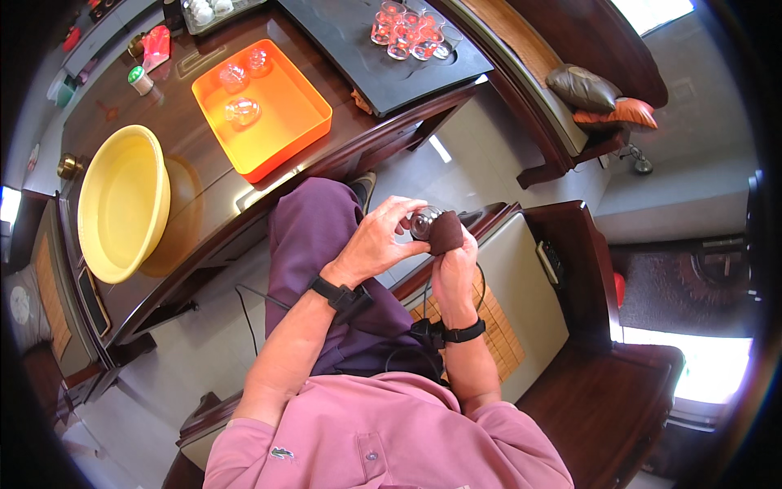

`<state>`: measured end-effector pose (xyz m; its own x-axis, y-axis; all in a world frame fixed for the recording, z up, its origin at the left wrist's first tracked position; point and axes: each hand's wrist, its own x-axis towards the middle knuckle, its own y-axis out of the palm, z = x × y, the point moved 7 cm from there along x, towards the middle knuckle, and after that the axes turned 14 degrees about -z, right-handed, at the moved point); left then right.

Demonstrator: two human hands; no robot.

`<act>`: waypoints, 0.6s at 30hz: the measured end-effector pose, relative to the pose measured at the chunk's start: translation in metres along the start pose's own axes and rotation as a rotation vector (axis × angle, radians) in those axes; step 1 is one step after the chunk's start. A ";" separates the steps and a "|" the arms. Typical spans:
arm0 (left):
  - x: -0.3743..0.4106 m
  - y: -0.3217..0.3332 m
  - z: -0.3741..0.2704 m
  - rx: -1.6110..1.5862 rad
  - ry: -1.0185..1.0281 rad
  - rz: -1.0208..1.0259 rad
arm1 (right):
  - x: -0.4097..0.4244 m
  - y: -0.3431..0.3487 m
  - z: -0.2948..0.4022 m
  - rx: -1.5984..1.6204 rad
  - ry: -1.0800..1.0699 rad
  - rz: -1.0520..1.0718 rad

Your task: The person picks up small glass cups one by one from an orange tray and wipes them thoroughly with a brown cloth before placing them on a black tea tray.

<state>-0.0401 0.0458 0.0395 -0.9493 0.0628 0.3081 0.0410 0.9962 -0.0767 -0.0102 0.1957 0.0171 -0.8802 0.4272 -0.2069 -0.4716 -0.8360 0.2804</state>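
My left hand (379,235) grips a small clear glass vessel (423,221) between thumb and fingers, above the gap beside my knees. A dark brown cloth (446,233) is held in my right hand (456,275), pressed against the right side of the glass. The cloth hides that side and some of my right fingertips. On the wooden table ahead, an orange plastic tray (293,122) holds three clear glass vessels, one of them (242,112) nearer me than the other two. A yellow plastic basin (122,208) stands to its left.
Several red-patterned glasses (410,30) stand on a black tea tray (366,67) at the far right of the table. A green-lidded container (140,80) and a phone (95,301) are on the left. Black cables (244,305) hang by my legs; a sofa armrest (568,269) rises at right.
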 end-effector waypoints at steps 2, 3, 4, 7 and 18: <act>0.001 -0.001 0.009 -0.017 -0.140 0.042 | -0.002 0.004 0.003 0.029 -0.020 0.030; 0.001 -0.002 0.009 -0.051 -0.149 0.031 | -0.003 0.006 0.004 0.026 -0.013 0.051; 0.000 -0.004 0.009 -0.085 -0.158 0.020 | -0.004 0.008 0.006 0.024 -0.007 0.071; -0.001 -0.004 0.011 -0.112 -0.187 0.033 | -0.004 0.007 0.004 0.000 0.018 0.117; -0.006 0.002 -0.008 0.026 0.190 0.083 | 0.002 -0.006 -0.001 -0.015 0.224 0.105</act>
<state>-0.0321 0.0477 0.0449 -0.8670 0.1576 0.4728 0.1067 0.9854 -0.1329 -0.0093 0.2009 0.0140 -0.8898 0.2522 -0.3804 -0.3759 -0.8777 0.2973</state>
